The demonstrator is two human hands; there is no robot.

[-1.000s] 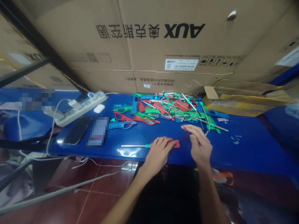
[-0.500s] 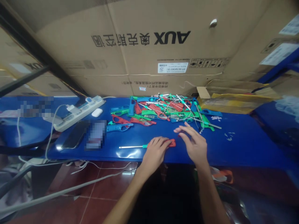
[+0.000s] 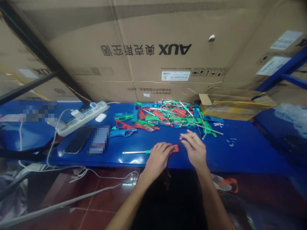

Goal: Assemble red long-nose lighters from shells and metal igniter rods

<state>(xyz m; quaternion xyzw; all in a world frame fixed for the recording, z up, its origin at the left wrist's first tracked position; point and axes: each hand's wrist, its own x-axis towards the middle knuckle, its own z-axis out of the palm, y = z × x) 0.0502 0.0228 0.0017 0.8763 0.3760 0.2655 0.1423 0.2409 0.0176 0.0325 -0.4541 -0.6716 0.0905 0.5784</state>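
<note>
My left hand (image 3: 158, 158) is closed over the red handle of a long-nosed lighter (image 3: 176, 148) that lies on the blue table (image 3: 242, 153). The lighter's metal tube points left, with a green collar showing beside my fingers. To the right of the handle's end, my right hand (image 3: 197, 150) hovers with thumb and fingertips drawn together. Whatever is between those fingertips is too small or hidden to name. Behind both hands lies a heap of lighter parts (image 3: 165, 119): red, green and blue handle shells, metal tubes and thin wires.
At left are a white power strip (image 3: 82, 118), a white earphone case (image 3: 100, 118), a dark phone (image 3: 78, 139) and a second, blurred phone (image 3: 99, 140). An open carton (image 3: 236, 110) stands back right. Small white pieces (image 3: 231, 141) lie at right. A large cardboard box (image 3: 144, 28) walls the back.
My right hand has come slightly left and its fingertips have drawn closer together. The left hand stays on the red lighter. The camera view has shifted a little.
</note>
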